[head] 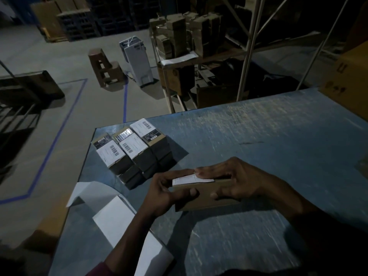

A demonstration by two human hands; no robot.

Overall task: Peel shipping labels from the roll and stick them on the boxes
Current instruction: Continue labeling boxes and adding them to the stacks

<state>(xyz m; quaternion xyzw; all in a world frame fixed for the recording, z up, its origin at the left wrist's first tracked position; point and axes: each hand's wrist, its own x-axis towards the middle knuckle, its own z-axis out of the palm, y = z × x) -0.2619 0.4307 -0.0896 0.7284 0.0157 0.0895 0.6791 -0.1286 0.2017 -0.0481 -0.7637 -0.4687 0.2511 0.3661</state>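
Box in hand: a small brown cardboard box [205, 198] is held just above the blue table [258, 140], near its front middle, between both hands.
Label: a white shipping label [191, 179] lies on the box's top face, near its far left edge; its print is too blurred to read.
Left hand: the left hand [169, 190] grasps the box's left end, thumb on the near face and fingers reaching over the top to the label's edge.
Right hand: the right hand [237, 178] grasps the box's right end, fingers curled over the top and pressing on the label, thumb on the near face.
Finished boxes: a stack of labelled boxes [131, 150] sits at the table's far left corner, three across, white barcode labels facing up.
Label strip: a white liner strip [113, 216] runs along the table's left side, partly curled, passing under the left forearm.
Surroundings: metal shelving [249, 46] with cartons stands beyond the table; blue floor tape [125, 98] marks the concrete.
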